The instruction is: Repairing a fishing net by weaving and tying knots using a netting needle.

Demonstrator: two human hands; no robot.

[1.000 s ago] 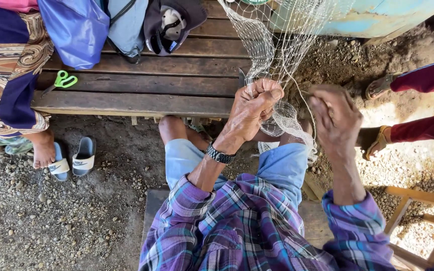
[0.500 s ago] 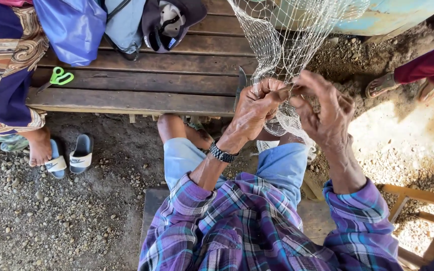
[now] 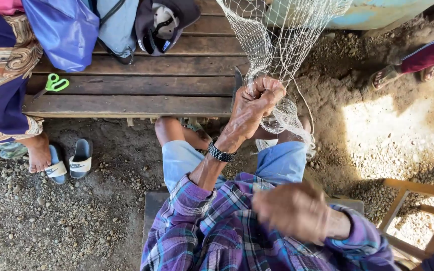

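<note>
Overhead, a fine white mesh fishing net (image 3: 277,35) hangs from twelve o'clock and bunches at centre. The left hand (image 3: 257,100) is fisted tight around the gathered mesh, wrist bent upward, watch strap showing. The right hand (image 3: 290,211), blurred at five o'clock near the chest, is curled; its grip cannot be told. Behind lies the weathered wooden plank counter (image 3: 126,85).

Wooden plank bench (image 3: 141,106) carries green-handled scissors (image 3: 53,84), blue bag (image 3: 64,32), and cap (image 3: 164,22)
</note>
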